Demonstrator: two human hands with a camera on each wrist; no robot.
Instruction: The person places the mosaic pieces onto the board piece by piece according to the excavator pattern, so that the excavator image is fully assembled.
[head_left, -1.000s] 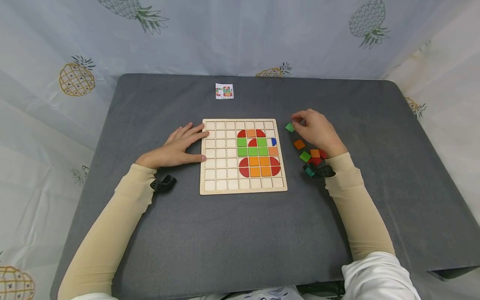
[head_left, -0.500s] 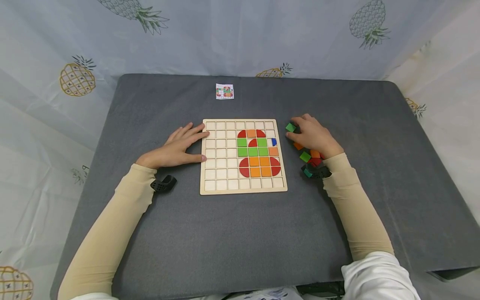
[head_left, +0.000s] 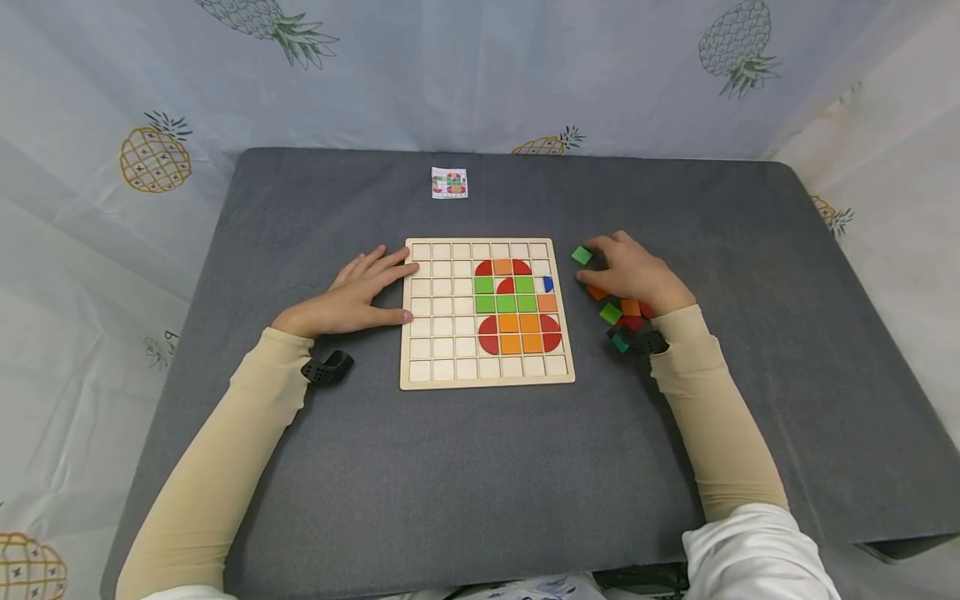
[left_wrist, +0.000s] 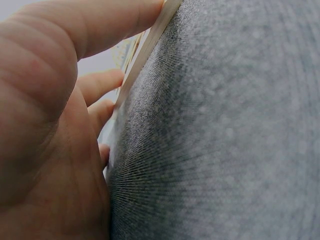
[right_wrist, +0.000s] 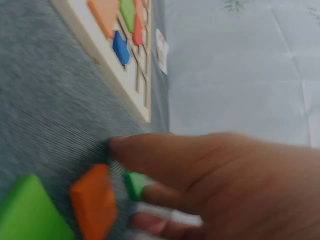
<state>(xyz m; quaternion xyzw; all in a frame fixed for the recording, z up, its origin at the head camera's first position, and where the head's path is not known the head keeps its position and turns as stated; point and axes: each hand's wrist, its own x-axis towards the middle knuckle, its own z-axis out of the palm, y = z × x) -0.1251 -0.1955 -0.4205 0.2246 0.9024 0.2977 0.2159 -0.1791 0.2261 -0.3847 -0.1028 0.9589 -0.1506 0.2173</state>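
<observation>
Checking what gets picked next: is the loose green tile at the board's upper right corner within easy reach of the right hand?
Probably yes. The right hand rests on the mat with its fingertips right beside the green tile, and nothing lies between them; whether they touch is unclear.

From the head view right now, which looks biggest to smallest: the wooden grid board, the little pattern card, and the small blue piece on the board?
1. wooden grid board, by far the largest.
2. pattern card, farther from the camera, so its true size may be understated.
3. blue piece, the smallest.
</observation>
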